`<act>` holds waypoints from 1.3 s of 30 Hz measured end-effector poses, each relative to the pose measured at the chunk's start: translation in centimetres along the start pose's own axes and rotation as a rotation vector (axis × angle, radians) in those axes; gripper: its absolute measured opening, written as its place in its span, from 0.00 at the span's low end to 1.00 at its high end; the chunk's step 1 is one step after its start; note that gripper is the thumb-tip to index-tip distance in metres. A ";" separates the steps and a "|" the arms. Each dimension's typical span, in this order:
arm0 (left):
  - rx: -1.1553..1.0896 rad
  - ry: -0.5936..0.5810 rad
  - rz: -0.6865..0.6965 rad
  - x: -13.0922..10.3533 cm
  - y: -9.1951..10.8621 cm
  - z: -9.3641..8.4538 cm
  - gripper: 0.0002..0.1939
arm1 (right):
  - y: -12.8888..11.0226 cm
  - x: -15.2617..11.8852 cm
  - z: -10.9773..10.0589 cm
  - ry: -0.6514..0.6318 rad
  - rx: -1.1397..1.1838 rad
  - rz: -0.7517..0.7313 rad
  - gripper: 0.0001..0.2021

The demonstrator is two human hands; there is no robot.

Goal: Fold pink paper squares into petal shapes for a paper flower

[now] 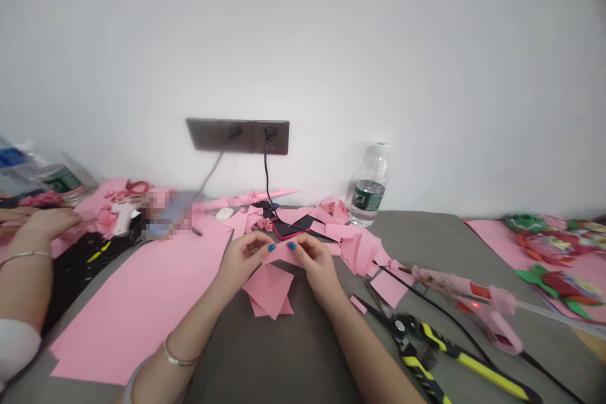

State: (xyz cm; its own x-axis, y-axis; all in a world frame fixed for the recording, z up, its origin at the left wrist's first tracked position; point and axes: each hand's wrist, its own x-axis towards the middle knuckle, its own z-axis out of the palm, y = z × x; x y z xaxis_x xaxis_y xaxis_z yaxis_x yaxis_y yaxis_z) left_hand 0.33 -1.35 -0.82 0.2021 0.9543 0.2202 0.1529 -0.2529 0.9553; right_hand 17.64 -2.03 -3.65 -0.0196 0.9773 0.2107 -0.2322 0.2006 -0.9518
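Both hands pinch one small pink paper piece (283, 254) between them, held just above the grey table (284, 353). Left hand (243, 259) grip clenched on the piece's left end, thumb and forefinger; right hand (316, 260) grip clenched on its right end, blue nails showing. Bracelet (178, 358) on left wrist, nearest the camera.

Just under the grip: folded pink paper squares (269, 290) lying on the table. Left of the grip: large pink paper sheet (142, 303), flat. Right of the grip, near: yellow-black pliers (426, 344), then pink glue gun (473, 303) with black cord, small pink scraps (386, 287) between them and the grip.

Just beyond the grip: phone (293, 227) in red case, cable plugged in, pink offcuts (350, 240) around it. Farther right: water bottle (369, 186) upright by the wall. Behind: dark wall socket (239, 136) with two plugs.

Far left: another person's hand (45, 224) resting on pink scraps, bangle on wrist. Far right: green and red paper flowers (558, 259) on pink sheet.
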 end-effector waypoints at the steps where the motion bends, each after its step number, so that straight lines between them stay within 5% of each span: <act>1: 0.009 -0.018 -0.008 0.0 0.0 0.0 0.07 | 0.0 0.0 0.0 -0.008 -0.004 -0.002 0.11; 23: 0.327 -0.216 0.118 -0.9 0.4 0.5 0.09 | 0.0 -0.3 0.4 -0.185 -0.150 -0.102 0.11; 39: 0.360 -0.286 0.068 -0.9 0.1 0.4 0.13 | -0.1 -0.5 0.4 -0.282 -0.239 -0.110 0.16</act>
State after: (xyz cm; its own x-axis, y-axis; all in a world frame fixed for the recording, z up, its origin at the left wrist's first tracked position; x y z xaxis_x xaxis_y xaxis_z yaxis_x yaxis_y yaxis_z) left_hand 0.51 -2.29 -0.99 0.4744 0.8640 0.1683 0.4459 -0.4008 0.8004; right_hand 17.33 -2.52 -3.57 -0.2820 0.8986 0.3362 -0.0148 0.3463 -0.9380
